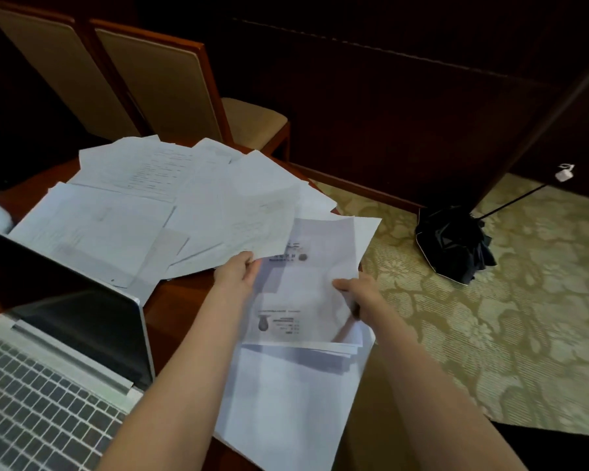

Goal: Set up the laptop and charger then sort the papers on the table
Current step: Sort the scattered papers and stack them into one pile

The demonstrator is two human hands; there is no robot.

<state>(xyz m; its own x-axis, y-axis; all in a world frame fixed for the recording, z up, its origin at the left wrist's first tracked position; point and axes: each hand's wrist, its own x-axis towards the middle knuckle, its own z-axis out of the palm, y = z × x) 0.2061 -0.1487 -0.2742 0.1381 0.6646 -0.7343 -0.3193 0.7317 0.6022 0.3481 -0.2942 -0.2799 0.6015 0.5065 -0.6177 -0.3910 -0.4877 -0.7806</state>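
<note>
Table [181, 295]: left hand [237, 271], right hand [363, 295] grip sheet [308, 283]; print unreadable.

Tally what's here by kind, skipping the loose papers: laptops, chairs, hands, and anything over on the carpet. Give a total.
Laptop: 1
Chairs: 2
Hands, both gripping papers: 2
Black umbrella on the carpet: 1
White plug-like item farther right: 1
Total: 7
</note>
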